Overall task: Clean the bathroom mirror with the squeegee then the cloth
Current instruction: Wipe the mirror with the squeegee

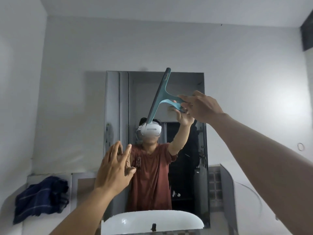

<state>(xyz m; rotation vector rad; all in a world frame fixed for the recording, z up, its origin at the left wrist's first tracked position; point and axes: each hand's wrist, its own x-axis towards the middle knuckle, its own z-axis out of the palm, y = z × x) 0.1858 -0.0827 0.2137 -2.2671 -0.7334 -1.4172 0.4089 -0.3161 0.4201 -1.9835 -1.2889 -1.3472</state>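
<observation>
The rectangular mirror [115, 102] hangs on the white wall straight ahead. My right hand [201, 106] is raised and grips the handle of a teal squeegee [160, 95]. Its dark blade runs steeply from the mirror's top edge down to the middle, close to the glass. My left hand [113, 168] is held up lower left, fingers spread, holding nothing, by the mirror's lower left part. A dark blue cloth [40, 197] with thin pale stripes lies crumpled on the ledge at the far left, apart from both hands.
A white basin [152, 219] shows at the bottom centre under the mirror. A curved glass shelf [245, 197] juts from the wall at the right. The mirror reflects a person in a red shirt wearing a white headset.
</observation>
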